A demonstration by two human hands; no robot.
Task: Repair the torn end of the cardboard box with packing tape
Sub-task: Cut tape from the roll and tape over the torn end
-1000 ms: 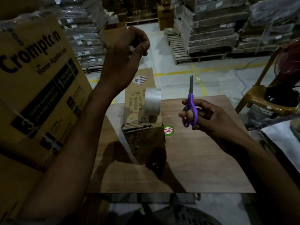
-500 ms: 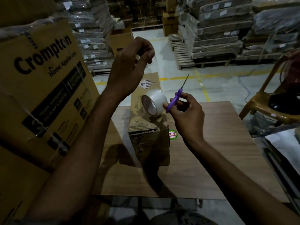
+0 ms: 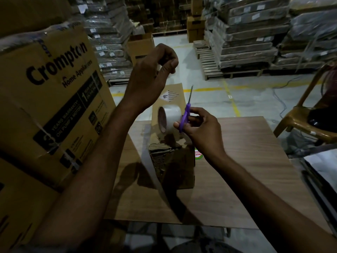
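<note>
A: Left hand (image 3: 149,77) up, fingers pinched on pulled tape; right hand (image 3: 199,129) clamps purple scissors (image 3: 185,115) beside the tape roll (image 3: 170,118), above the cardboard box (image 3: 172,161).

B: Risk? The strip folding onto itself. Dim warehouse, wood-grain worktop (image 3: 246,170) below both hands.

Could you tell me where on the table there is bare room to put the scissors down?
The table is bare right of the box, out to its right edge and toward you. Left of the box only a narrow strip remains beside the big carton. The scissors are in the right hand.
</note>
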